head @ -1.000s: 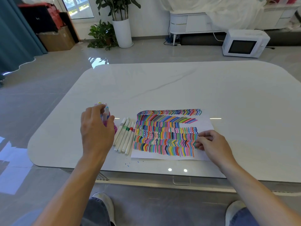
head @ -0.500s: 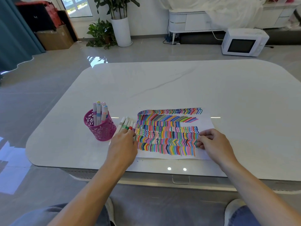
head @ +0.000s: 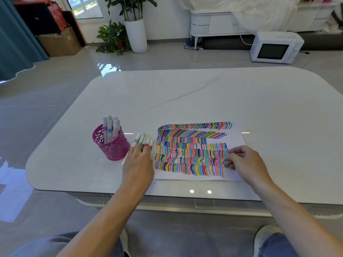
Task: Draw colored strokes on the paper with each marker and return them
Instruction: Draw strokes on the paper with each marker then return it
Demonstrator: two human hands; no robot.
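Note:
A white paper (head: 234, 138) covered in rows of coloured strokes lies near the table's front edge. To its left, several white markers (head: 143, 139) lie side by side on the table. My left hand (head: 138, 164) lies over their near ends, fingers stretched out and touching them; their lower parts are hidden beneath it. My right hand (head: 245, 162) rests on the paper's right side with loosely curled fingertips pressing it down. A pink cut-out pen cup (head: 113, 147) with several markers (head: 110, 127) upright in it stands left of the lying markers.
The white marble table (head: 185, 99) stretches far beyond the paper. On the floor behind it stand a white microwave (head: 274, 48), a tall potted plant (head: 135, 32) and a cardboard box (head: 59, 43).
My left hand left the pen cup, moved right and came down on the lying markers. My right hand stayed on the paper.

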